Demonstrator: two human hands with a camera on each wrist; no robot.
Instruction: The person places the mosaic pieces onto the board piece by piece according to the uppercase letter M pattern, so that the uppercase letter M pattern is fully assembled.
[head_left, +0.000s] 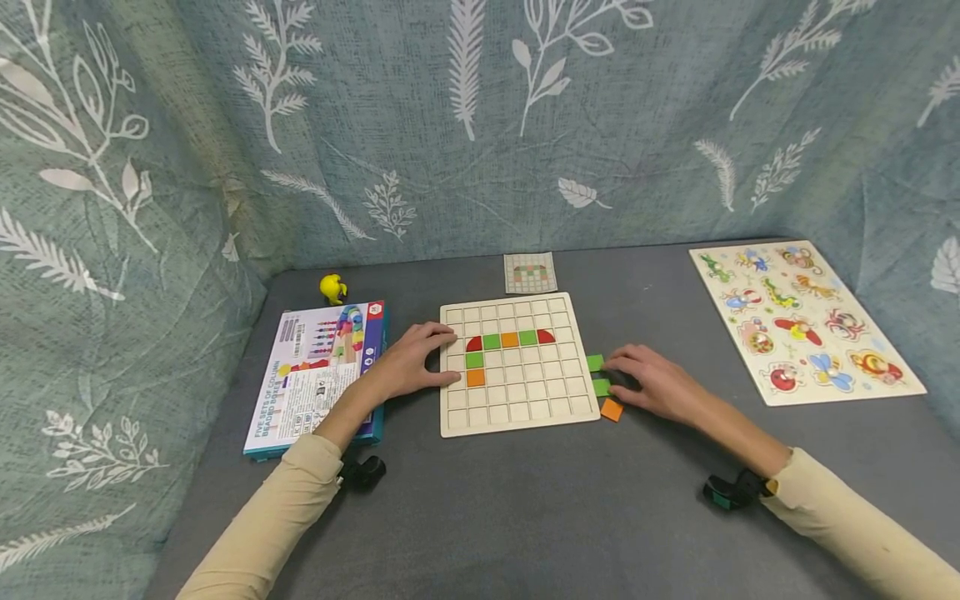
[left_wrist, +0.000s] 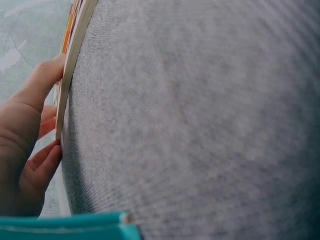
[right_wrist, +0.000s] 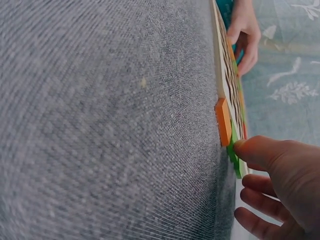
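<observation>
A square wooden grid board [head_left: 510,400] lies in the middle of the table. On it are a row of red, green and orange tiles [head_left: 510,340], with a green tile [head_left: 475,360] and an orange tile [head_left: 476,378] below its left end. My left hand [head_left: 408,360] rests at the board's left edge, thumb and fingers spread apart. Right of the board, my right hand [head_left: 660,385] touches two loose green tiles, its fingers by the upper green tile [head_left: 595,362] and its thumb at the lower green tile [head_left: 602,387]. A loose orange tile [head_left: 611,410] lies just below.
Behind the board lies a small pattern card [head_left: 530,273]. A toy box [head_left: 315,375] sits at the left under my left forearm, with a small yellow toy [head_left: 333,288] behind it. An insect puzzle board [head_left: 806,325] lies at the right. A patterned curtain [head_left: 465,150] hangs behind.
</observation>
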